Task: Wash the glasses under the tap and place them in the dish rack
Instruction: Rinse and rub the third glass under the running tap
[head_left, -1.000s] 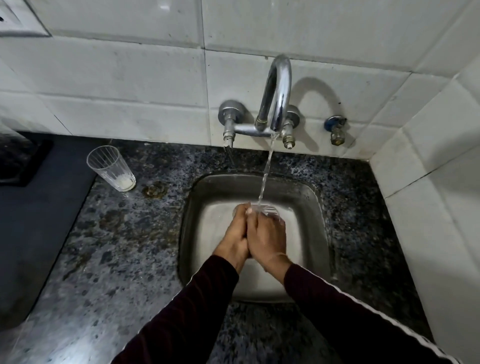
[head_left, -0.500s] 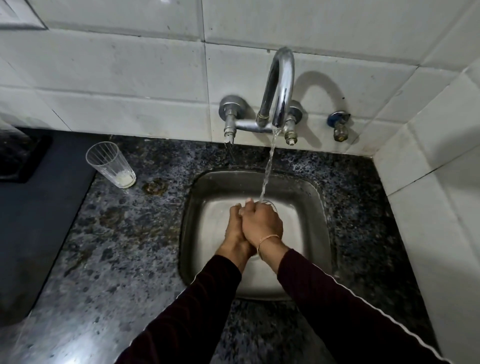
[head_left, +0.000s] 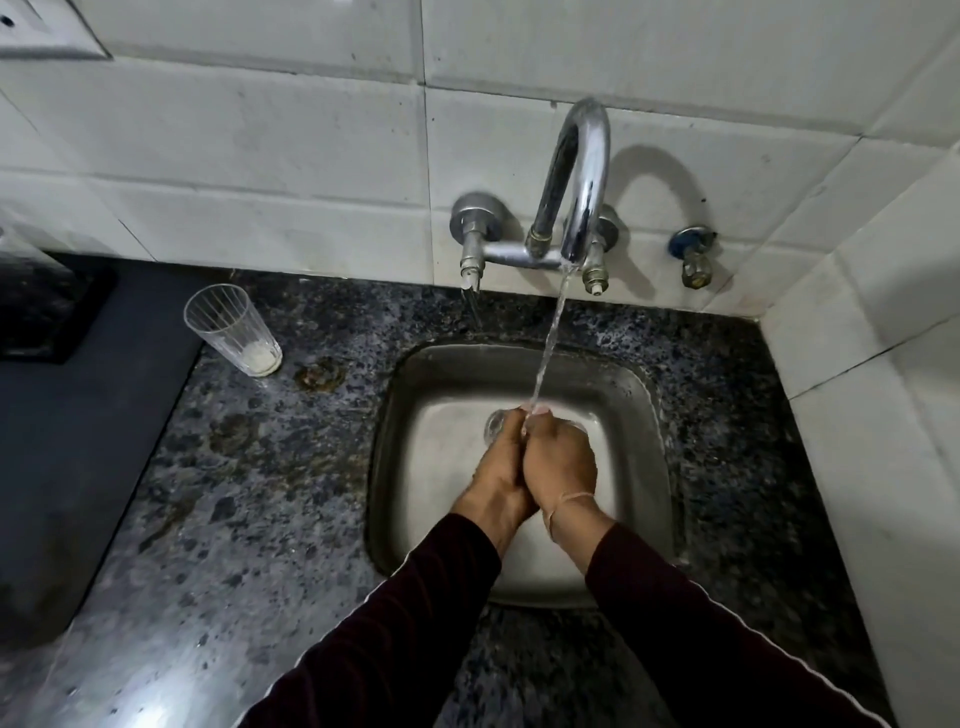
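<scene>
Both my hands meet over the steel sink, under the running tap. My left hand and my right hand are wrapped around a clear glass, mostly hidden, with only its rim showing at the left of my fingers. The stream of water lands on my fingertips. A second ribbed glass with a white residue at its bottom stands upright on the counter to the left of the sink.
The dark speckled granite counter surrounds the sink. A dark mat or tray lies at the far left. White tiled walls close the back and the right side. A small valve sits right of the tap.
My hands stay together under the stream, and the glass has turned so that its rim now shows at the left of my fingers. The view has shifted slightly.
</scene>
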